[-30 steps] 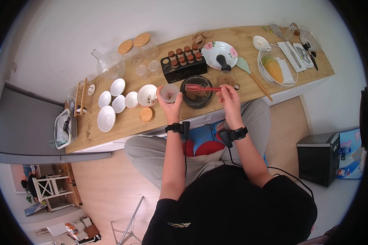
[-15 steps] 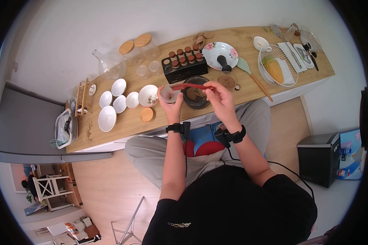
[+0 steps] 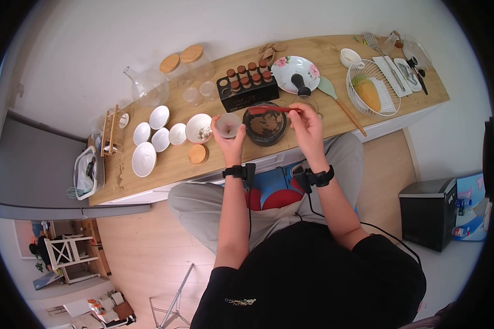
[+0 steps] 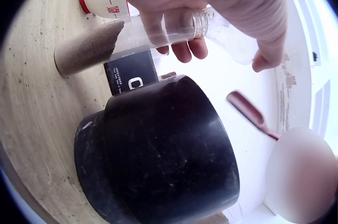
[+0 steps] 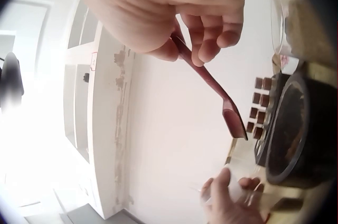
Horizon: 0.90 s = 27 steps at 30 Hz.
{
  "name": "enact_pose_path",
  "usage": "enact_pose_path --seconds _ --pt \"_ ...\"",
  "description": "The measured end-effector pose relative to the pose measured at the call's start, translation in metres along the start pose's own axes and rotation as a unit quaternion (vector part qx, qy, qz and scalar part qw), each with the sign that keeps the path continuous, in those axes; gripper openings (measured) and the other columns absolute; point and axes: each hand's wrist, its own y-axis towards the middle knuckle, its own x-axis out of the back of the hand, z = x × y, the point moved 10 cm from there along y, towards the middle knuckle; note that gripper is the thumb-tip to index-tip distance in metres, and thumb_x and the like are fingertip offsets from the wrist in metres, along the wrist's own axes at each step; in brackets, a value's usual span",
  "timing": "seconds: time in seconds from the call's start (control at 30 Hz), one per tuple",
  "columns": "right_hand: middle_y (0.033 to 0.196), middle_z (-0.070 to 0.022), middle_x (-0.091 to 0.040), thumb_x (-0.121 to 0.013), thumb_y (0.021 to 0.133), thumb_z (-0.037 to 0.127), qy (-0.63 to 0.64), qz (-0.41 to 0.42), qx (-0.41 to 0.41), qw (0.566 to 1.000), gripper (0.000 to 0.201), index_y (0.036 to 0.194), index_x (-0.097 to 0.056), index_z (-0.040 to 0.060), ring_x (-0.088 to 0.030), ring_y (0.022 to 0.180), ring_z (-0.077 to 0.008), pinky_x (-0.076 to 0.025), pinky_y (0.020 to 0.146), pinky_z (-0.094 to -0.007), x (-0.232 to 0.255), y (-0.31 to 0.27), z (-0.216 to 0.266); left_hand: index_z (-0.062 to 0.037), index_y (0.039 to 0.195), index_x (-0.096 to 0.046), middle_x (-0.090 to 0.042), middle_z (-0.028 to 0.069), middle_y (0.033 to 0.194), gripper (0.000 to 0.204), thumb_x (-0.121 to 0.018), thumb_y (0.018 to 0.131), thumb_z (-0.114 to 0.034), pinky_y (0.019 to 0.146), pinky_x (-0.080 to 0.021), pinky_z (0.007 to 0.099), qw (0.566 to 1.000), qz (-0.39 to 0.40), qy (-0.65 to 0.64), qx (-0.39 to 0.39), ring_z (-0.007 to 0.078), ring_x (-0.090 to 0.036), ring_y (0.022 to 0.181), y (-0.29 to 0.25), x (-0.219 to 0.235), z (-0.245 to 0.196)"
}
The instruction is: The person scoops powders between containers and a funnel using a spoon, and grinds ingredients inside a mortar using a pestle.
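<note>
In the head view my left hand (image 3: 230, 143) holds a translucent funnel (image 3: 228, 126), thumb and fingers spread around its sides. The left wrist view shows the funnel's flared wall (image 4: 231, 42) at the threaded neck of a tall clear jar (image 4: 138, 34), with fingers behind the neck. Brown powder (image 4: 87, 50) fills the jar's lower part. My right hand (image 3: 308, 131) pinches the handle of a small red scoop (image 3: 260, 110), its bowl (image 5: 234, 124) hanging over the mortar's far side. That black mortar (image 3: 264, 141) holds brown powder (image 3: 266, 124) and stands right of the funnel.
Behind the mortar stands a black rack (image 3: 248, 97) of brown-capped spice jars. White bowls (image 3: 144, 159) and a round wooden lid (image 3: 197, 154) lie to the left. A floral plate (image 3: 294, 67), a green spatula (image 3: 327, 88) and a wire basket (image 3: 392, 112) are to the right.
The right hand carried the red scoop left from the mortar to the funnel, then back right over the mortar. The left hand stayed at the funnel.
</note>
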Motion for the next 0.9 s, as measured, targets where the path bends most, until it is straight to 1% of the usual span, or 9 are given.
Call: enact_pose_path --seconds 0.07,0.13,0.17,0.27,0.33,0.43,0.67,0.73,0.9 --pt "0.087 0.0019 -0.061 -0.06 0.095 0.008 -0.03 -0.026 0.002 0.999 0.016 0.109 -0.062 -0.0013 -0.052 0.074 -0.003 -0.043 0.065 -0.0178 0.015 0.005 -0.01 -0.0066 0.133 -0.039 -0.047 0.0091 0.114 0.07 -0.076 0.074 -0.005 0.085 -0.046 0.0334 1.0 -0.001 0.003 -0.004 0.0203 -0.054 0.097 0.0 0.0 -0.001" --pt "0.079 0.0009 -0.062 -0.063 0.093 0.008 -0.15 -0.04 0.029 0.987 0.014 0.103 -0.064 -0.0016 -0.052 0.067 -0.0039 -0.043 0.06 -0.0196 0.022 0.008 -0.007 -0.0067 0.133 -0.039 -0.047 0.0093 0.114 0.07 -0.076 0.074 -0.005 0.084 -0.047 0.0333 1.0 -0.001 0.0 -0.002 0.0203 -0.054 0.098 0.0 0.0 -0.001" --pt "0.079 0.0009 -0.062 -0.063 0.093 0.008 -0.15 -0.04 0.03 0.987 0.014 0.103 -0.064 -0.0016 -0.052 0.067 -0.0039 -0.043 0.06 -0.0196 0.024 0.009 -0.008 -0.0067 0.133 -0.039 -0.047 0.0093 0.114 0.07 -0.076 0.074 -0.005 0.084 -0.047 0.0333 1.0 -0.001 -0.001 -0.002 0.0203 -0.054 0.098 0.0 0.0 -0.001" --pt "0.074 -0.0043 -0.063 -0.066 0.091 0.011 -0.235 -0.026 0.055 0.97 0.015 0.1 -0.064 -0.0008 -0.053 0.06 -0.0087 -0.043 0.056 -0.0232 0.018 0.01 0.005 -0.0069 0.133 -0.039 -0.047 0.0094 0.114 0.07 -0.077 0.074 -0.005 0.084 -0.047 0.0332 1.0 0.001 -0.004 0.002 0.0203 -0.054 0.097 0.0 -0.001 0.0" --pt "0.076 -0.0097 -0.063 -0.066 0.09 0.013 -0.301 -0.011 0.107 0.948 0.016 0.099 -0.065 0.0003 -0.056 0.058 -0.0145 -0.044 0.055 -0.0261 0.007 0.007 0.017 -0.007 0.133 -0.038 -0.047 0.0093 0.114 0.07 -0.077 0.074 -0.005 0.083 -0.047 0.0332 1.0 0.0 -0.015 0.011 0.0202 -0.054 0.097 -0.001 -0.001 0.003" --pt "0.078 -0.0125 -0.064 -0.066 0.09 0.015 -0.316 0.003 0.1 0.943 0.016 0.099 -0.065 0.0012 -0.058 0.058 -0.0185 -0.045 0.056 -0.0277 0.002 0.004 0.01 -0.007 0.133 -0.039 -0.047 0.009 0.114 0.07 -0.076 0.074 -0.004 0.084 -0.047 0.0332 1.0 0.005 -0.009 0.011 0.02 -0.054 0.098 0.001 0.0 0.006" --pt "0.073 -0.0036 -0.06 -0.063 0.093 0.014 -0.197 -0.024 -0.004 0.98 0.016 0.099 -0.064 -0.0006 -0.054 0.06 -0.0094 -0.043 0.055 -0.0258 0.025 -0.008 -0.062 -0.0073 0.133 -0.039 -0.047 0.0087 0.115 0.07 -0.076 0.074 -0.005 0.084 -0.046 0.0336 1.0 -0.002 0.001 -0.005 0.0199 -0.054 0.097 0.0 -0.001 -0.003" --pt "0.076 0.0009 -0.058 -0.061 0.096 0.014 -0.087 -0.052 -0.052 0.993 0.017 0.101 -0.063 -0.0016 -0.051 0.064 -0.0052 -0.041 0.055 -0.0224 0.03 -0.012 -0.075 -0.0071 0.133 -0.039 -0.046 0.0088 0.116 0.07 -0.076 0.073 -0.005 0.085 -0.046 0.0337 1.0 -0.005 0.002 -0.002 0.0201 -0.054 0.097 0.0 0.0 -0.001" --pt "0.079 0.0006 -0.06 -0.059 0.097 0.016 -0.031 -0.07 -0.116 0.99 0.018 0.105 -0.062 -0.0001 -0.051 0.065 -0.0042 -0.04 0.057 -0.0191 0.034 -0.023 -0.087 -0.007 0.133 -0.039 -0.046 0.009 0.117 0.07 -0.076 0.073 -0.005 0.085 -0.046 0.0336 1.0 -0.004 0.003 0.001 0.0203 -0.054 0.097 0.0 0.0 -0.001"
